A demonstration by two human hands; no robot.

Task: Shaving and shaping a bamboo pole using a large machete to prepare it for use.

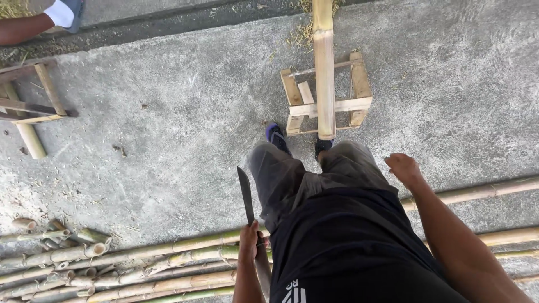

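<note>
My left hand [249, 241] grips the handle of a long dark machete [245, 193], its blade pointing forward beside my left leg. My right hand [403, 168] hangs at my side with the fingers curled and nothing in it. I stand on the concrete in grey trousers. Straight ahead, a thick bamboo pole [324, 67] lies across a small wooden stand [359, 84], its near end just in front of my feet.
Several bamboo poles [168, 264] lie on the ground behind my legs, with short cut pieces [56, 238] at the left. Another wooden stand [33, 98] sits at the far left. Another person's leg and shoe [56, 14] show at the top left.
</note>
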